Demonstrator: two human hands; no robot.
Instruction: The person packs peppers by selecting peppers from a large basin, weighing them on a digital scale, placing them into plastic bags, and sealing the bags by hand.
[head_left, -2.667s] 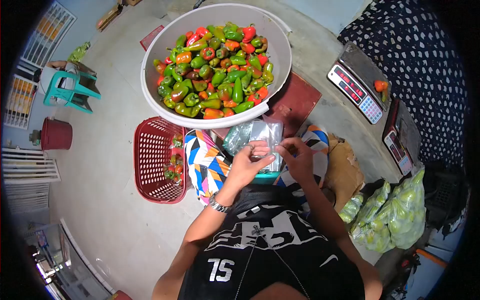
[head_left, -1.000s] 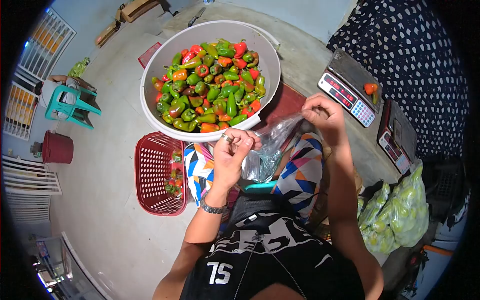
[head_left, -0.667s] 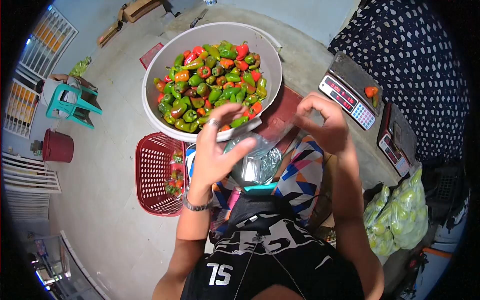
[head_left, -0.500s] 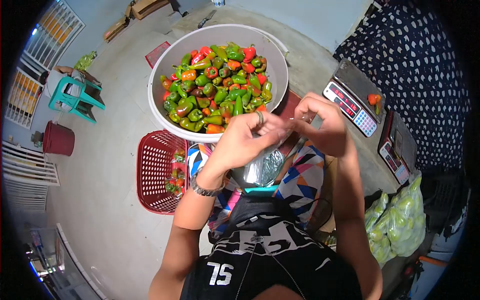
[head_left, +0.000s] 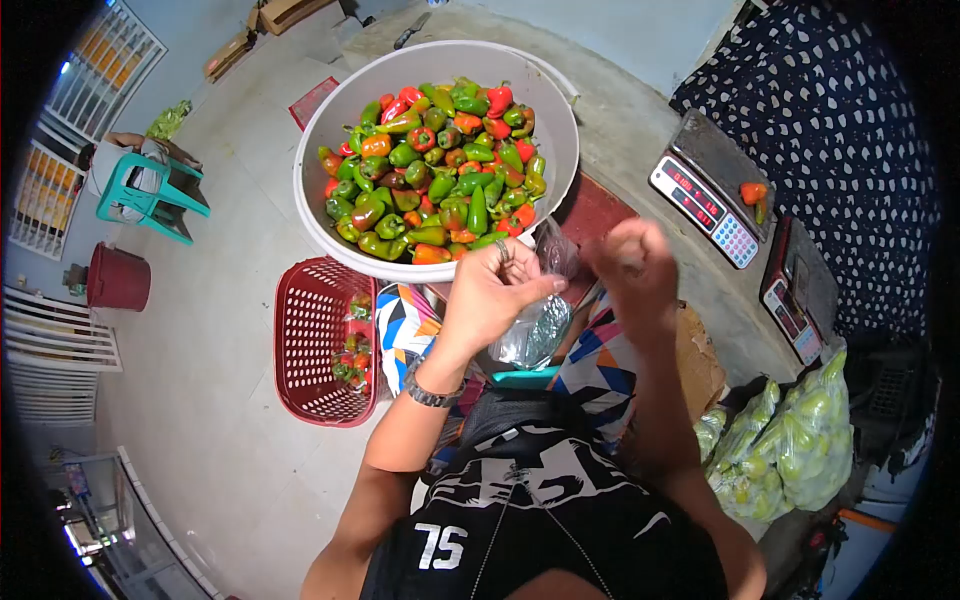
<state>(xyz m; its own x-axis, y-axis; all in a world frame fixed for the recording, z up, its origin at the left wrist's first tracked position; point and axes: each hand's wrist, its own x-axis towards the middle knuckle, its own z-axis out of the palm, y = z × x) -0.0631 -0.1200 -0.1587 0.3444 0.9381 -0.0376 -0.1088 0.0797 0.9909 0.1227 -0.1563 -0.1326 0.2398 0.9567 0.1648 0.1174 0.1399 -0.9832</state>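
Observation:
My left hand [head_left: 492, 292], with a ring and a wristwatch, pinches a thin clear plastic bag [head_left: 556, 248] between thumb and fingers. The bag stands up limp beside the fingertips, near the rim of a large white tub [head_left: 312, 225]. Red, orange and green peppers [head_left: 425, 180] are heaped in the tub. My right hand [head_left: 636, 268] is raised to the right of the bag, apart from it, with curled fingers smeared by motion. Below my left hand, a stack of clear plastic bags [head_left: 530, 338] lies over my lap.
A red perforated basket [head_left: 300, 345] with bagged peppers [head_left: 352, 362] stands at left. Two digital scales [head_left: 705, 208] sit on the ledge at right; peppers [head_left: 753, 195] lie on the farther one. Bags of light-green produce [head_left: 805, 440] rest at lower right.
My right hand has come away from my left hand, moving right and down. The plastic bag now stands up from my left hand, which has shifted slightly down.

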